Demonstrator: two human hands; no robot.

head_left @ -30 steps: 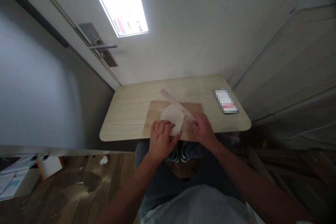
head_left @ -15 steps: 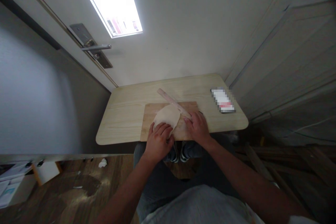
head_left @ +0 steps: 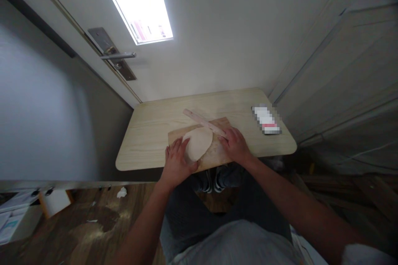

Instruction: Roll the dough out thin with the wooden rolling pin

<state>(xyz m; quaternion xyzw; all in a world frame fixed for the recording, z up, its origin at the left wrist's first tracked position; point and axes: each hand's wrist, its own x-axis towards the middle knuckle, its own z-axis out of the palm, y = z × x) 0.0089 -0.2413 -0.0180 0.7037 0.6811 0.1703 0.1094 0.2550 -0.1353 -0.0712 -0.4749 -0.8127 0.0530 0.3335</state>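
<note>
A flat round of pale dough (head_left: 200, 142) lies on a wooden board (head_left: 217, 155). My left hand (head_left: 178, 161) rests with fingers spread at the dough's left edge, over the board's left side. In my right hand (head_left: 235, 144) is the near end of a wooden rolling pin (head_left: 203, 121), the fingers closed round it. The pin slants away to the upper left, across the far edge of the board, just beyond the dough.
The board sits on a small light-wood table (head_left: 146, 132) set against a white door with a metal handle (head_left: 120, 56). A phone (head_left: 265, 120) lies at the table's right end. Crumpled paper (head_left: 122, 192) is on the floor at left.
My left hand has slid left, from on the dough to its left edge, and its fingers have spread. The board has turned a little counterclockwise. My right hand still grips the rolling pin.
</note>
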